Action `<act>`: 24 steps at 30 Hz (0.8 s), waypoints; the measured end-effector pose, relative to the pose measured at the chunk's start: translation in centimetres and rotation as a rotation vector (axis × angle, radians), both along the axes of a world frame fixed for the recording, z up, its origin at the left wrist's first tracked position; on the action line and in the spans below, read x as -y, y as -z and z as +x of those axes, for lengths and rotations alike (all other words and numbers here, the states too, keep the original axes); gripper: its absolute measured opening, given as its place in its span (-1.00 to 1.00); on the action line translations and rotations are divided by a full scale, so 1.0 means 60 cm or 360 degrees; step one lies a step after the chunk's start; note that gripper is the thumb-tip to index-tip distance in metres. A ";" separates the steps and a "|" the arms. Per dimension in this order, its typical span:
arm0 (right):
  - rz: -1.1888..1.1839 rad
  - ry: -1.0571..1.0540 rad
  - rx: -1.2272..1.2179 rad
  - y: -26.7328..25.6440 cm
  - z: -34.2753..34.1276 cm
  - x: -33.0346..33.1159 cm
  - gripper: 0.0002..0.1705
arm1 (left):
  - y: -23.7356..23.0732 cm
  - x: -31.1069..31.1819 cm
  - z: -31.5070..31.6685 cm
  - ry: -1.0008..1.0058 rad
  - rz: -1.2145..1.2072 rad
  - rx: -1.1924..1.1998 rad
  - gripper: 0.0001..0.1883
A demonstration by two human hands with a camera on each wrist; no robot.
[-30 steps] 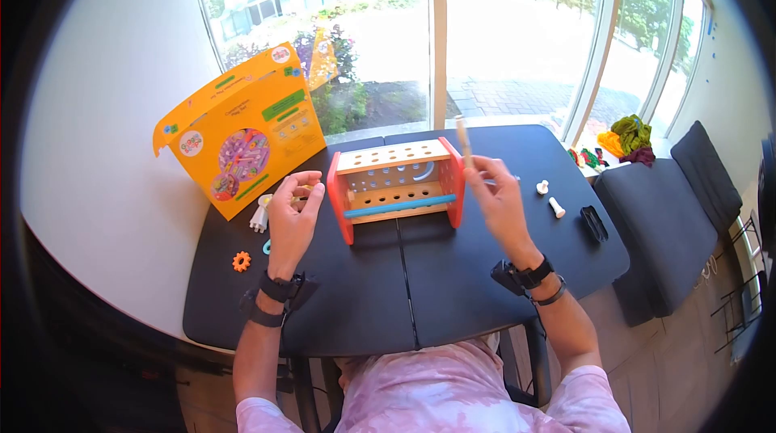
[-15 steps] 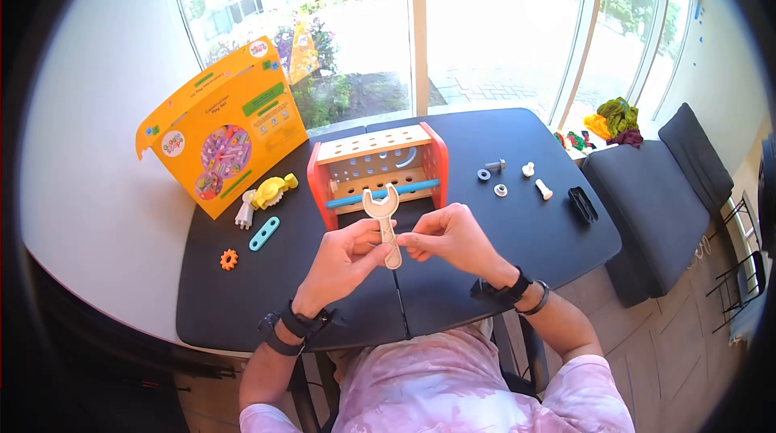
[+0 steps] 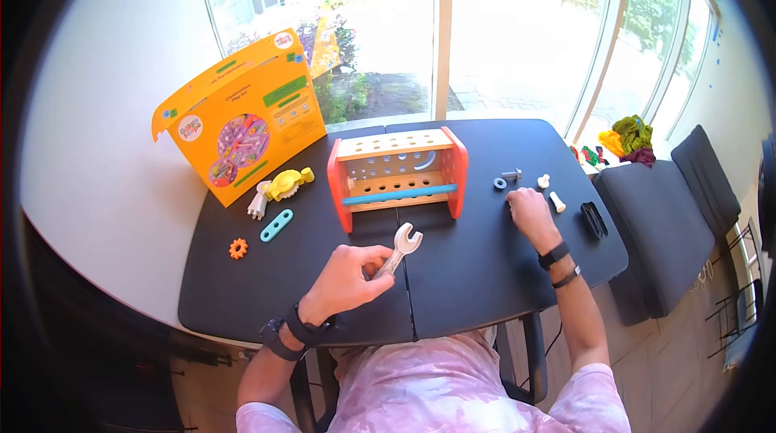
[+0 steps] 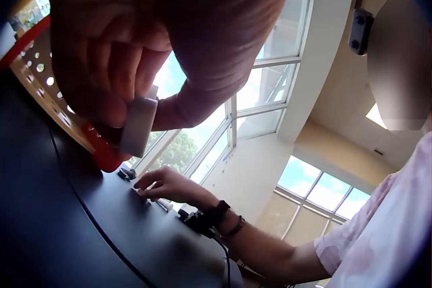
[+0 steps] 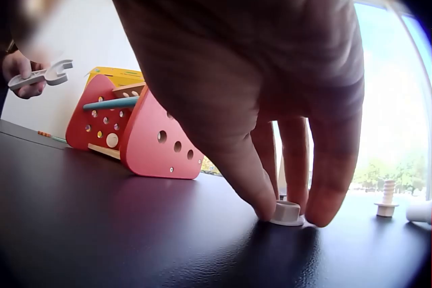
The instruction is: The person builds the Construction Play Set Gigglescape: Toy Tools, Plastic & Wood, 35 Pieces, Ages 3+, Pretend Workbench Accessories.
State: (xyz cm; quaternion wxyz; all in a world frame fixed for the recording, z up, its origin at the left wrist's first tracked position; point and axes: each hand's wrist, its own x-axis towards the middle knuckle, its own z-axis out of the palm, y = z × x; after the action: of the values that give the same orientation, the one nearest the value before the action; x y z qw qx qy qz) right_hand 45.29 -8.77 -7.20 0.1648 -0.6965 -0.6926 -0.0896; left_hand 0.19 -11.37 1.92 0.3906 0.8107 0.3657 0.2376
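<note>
Pinching that wrench, your left hand kinda covers its end; right hand pinches a ring, hidden from above.

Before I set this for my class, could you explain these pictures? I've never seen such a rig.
There is no machine: a person works with two bare hands. The head picture comes from a camera worn on the head; the other two come from a camera on each wrist. On the black table lie an orange gear, a turquoise strip, a grey bolt and white pegs, near a red-sided toy bench; a yellow box stands at the left. The left hand holds a pale toy wrench. The right hand has its thumb and fingers around a small white ring on the table, best seen from the right wrist.
</note>
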 end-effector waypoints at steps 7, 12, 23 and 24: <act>0.0130 -0.0173 -0.0188 -0.028 -0.047 0.036 -0.82 | 0.009 -0.006 0.001 0.0019 -0.0095 -0.0023 -0.67; -0.0131 -0.0197 -0.0518 -0.066 -0.063 0.038 -0.81 | 0.011 -0.008 -0.003 0.0019 -0.0161 0.0016 -0.67; -0.0222 -0.0398 -0.1032 -0.128 -0.129 0.074 -0.77 | 0.017 -0.012 -0.002 0.0065 -0.0196 0.0047 -0.64; -0.0221 -0.0423 -0.1046 -0.134 -0.138 0.077 -0.78 | 0.016 -0.013 -0.001 0.0070 -0.0201 0.0050 -0.64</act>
State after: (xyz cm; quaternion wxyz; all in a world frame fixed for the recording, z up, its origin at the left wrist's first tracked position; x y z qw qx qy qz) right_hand 37.03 -13.40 0.83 0.3411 -0.6014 -0.6916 0.2087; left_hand 0.15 -10.60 0.97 0.4518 0.7884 0.3559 0.2181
